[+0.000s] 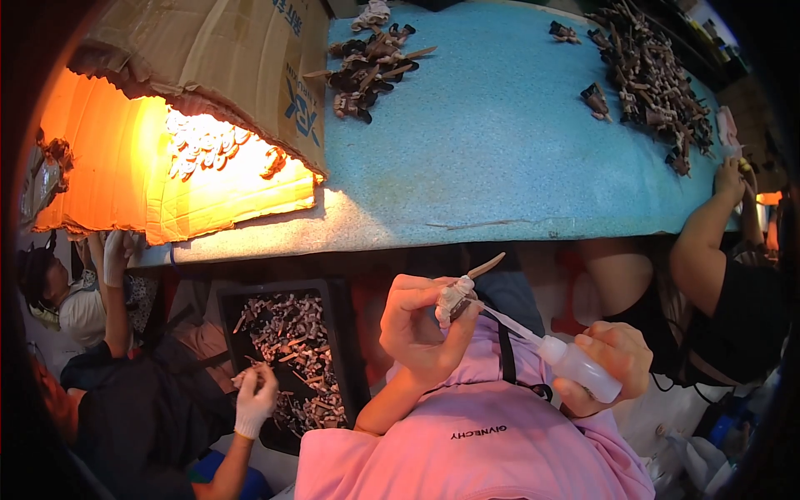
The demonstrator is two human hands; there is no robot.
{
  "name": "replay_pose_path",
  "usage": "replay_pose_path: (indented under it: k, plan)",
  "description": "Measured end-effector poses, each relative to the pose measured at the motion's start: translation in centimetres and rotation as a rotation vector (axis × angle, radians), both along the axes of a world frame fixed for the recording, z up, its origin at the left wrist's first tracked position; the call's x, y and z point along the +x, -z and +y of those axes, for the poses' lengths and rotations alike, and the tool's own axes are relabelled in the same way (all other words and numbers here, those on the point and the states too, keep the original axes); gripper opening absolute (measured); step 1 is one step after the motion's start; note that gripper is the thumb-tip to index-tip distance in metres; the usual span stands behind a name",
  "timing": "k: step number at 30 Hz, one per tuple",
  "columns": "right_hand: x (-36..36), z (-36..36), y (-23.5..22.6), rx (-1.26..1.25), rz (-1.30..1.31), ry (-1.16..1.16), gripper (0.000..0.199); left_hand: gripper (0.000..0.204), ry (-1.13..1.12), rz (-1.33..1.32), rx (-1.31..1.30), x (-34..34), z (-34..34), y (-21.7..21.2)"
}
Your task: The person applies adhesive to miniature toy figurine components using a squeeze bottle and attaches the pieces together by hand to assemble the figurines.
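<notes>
Between the thumb and fingers of my left hand (414,330) is a small figurine (455,302), pale on top and brown below. A thin tan blade-like piece (487,266) sticks up from it to the right. My right hand (627,357) is wrapped round a translucent squeeze bottle (581,367) with whitish contents, tilted so that its long thin nozzle points up and left. The nozzle's tip lies at the figurine's right side; I cannot tell whether it touches. Both hands are over my lap, in front of the table edge.
On the blue table (483,142) lie a small figurine pile (371,71) and a larger one (654,83). A cardboard box (212,50) shelters brightly lit small parts (204,143). Left of me stands a black crate (354,350) of figurines, beside a co-worker's gloved hand (254,404). Another co-worker's arm (704,229) is at right.
</notes>
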State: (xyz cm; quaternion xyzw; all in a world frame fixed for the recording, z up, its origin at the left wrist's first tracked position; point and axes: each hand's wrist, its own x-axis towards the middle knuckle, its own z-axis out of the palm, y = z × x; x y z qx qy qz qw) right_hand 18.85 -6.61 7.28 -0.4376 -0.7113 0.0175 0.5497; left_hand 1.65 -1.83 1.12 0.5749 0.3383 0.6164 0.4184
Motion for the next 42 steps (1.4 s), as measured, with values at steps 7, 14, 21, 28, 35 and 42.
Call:
replay_pose_path:
  k: [7,14,21,28,35,42]
  plan:
    - [-1.3,-1.4,1.0,-0.154,0.344,0.350,0.060,0.026,0.022,-0.264,-0.146,0.6,-0.1,-1.0]
    - [0.6,2.4,1.2,-0.444,1.118,-0.103,0.049,0.020,0.124,-0.359,-0.389,-0.1,0.1,-2.1]
    - [1.8,9.6,1.8,-0.568,0.763,-0.077,0.027,0.023,0.078,-0.404,-0.418,-2.0,-0.1,-1.6]
    - [5.3,20.7,6.2,-0.605,0.281,0.042,0.031,0.016,-0.024,-0.407,-0.542,-4.6,-0.5,-1.6]
    - [4.2,19.5,6.4,-0.225,-0.206,0.411,0.030,0.018,-0.095,-0.448,-0.543,-7.7,-1.2,-0.1]
    - [-9.6,14.9,-0.5,-0.303,-0.404,-0.331,0.022,0.019,-0.214,-0.511,-0.515,-10.5,-2.1,0.8]
